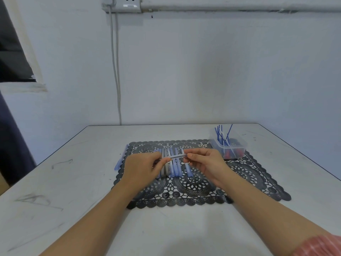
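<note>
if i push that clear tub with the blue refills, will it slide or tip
Probably slides: the clear tub looks low and wide, though the lace mat partly under it may snag. The blue refills lean loosely and would likely shift.

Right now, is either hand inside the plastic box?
No, the left hand and right hand both pinch a pen over the mat, apart from the plastic box at far right.

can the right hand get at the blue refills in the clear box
Probably yes: the clear box sits open-topped just beyond the right hand, nothing between them, blue refills sticking up. But that hand pinches the pen barrel, so it must let go first.
</note>
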Action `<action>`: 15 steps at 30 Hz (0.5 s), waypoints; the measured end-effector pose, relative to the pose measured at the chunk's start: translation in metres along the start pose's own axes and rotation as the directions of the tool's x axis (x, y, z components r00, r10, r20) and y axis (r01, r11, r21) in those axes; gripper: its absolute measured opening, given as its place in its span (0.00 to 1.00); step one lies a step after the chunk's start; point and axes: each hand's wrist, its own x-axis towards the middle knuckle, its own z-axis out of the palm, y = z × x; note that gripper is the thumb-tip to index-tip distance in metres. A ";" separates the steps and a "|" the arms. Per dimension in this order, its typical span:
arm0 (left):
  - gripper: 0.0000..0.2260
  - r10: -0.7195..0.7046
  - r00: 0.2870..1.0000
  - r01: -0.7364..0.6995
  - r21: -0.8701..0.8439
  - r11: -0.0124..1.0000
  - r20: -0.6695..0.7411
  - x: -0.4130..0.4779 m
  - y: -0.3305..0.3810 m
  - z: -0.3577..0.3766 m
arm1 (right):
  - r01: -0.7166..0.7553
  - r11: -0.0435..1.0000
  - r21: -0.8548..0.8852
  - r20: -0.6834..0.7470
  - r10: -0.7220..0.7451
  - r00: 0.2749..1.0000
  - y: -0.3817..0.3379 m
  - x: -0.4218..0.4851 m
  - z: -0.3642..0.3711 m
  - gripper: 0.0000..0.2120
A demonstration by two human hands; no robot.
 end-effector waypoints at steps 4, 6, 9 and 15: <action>0.26 0.005 1.000 -0.005 -0.008 1.000 0.009 0.000 -0.001 -0.001 | -0.008 1.000 0.018 0.007 0.008 1.000 -0.002 0.000 0.000 0.06; 0.27 0.015 1.000 -0.015 -0.013 1.000 0.005 0.000 -0.001 -0.001 | -0.008 1.000 0.011 0.003 0.008 1.000 -0.002 0.000 0.000 0.05; 0.25 0.025 1.000 -0.025 -0.020 1.000 -0.002 -0.001 -0.001 -0.001 | 0.001 0.999 -0.032 -0.025 -0.002 1.000 -0.002 0.001 -0.002 0.06; 0.18 0.013 1.000 -0.013 0.001 1.000 0.011 -0.001 -0.001 -0.007 | 0.065 0.945 -0.322 -0.034 -0.080 0.996 -0.003 0.000 -0.002 0.11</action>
